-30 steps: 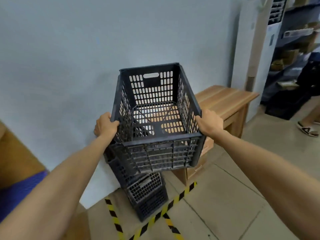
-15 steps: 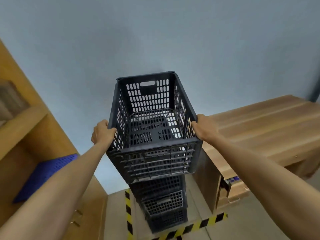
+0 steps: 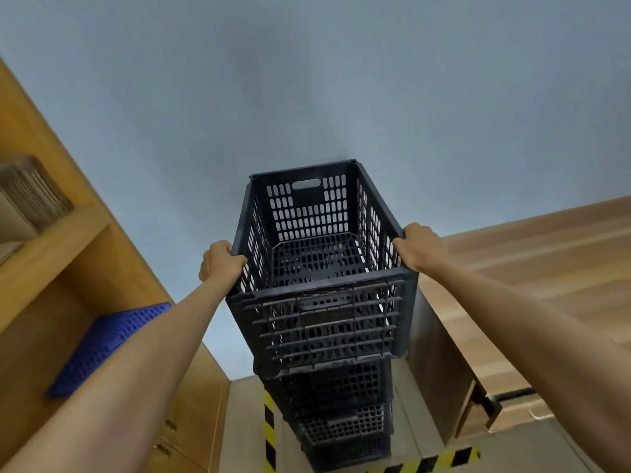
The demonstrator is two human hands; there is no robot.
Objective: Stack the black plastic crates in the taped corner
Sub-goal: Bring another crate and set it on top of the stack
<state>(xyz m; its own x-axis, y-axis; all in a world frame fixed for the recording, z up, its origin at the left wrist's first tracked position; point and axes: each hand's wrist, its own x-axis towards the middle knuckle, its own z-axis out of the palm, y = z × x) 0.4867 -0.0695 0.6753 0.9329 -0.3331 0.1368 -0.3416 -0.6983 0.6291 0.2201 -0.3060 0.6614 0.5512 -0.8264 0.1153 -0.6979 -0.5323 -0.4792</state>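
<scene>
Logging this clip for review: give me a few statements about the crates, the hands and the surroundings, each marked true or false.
1. Both hands grip the top crate at its side rims. True: the left hand holds the left rim, the right hand the right rim.
2. The top crate is filled with boxes. False: it is empty, and its slotted floor shows through.
3. More black crates, the lower crates, stand under the held one. True.
4. The floor tape is plain red. False: it is striped yellow and black.
5. A blue perforated panel lies on the wooden shelf at left. True.
6. A wooden table stands left of the stack. False: it is on the right.
</scene>
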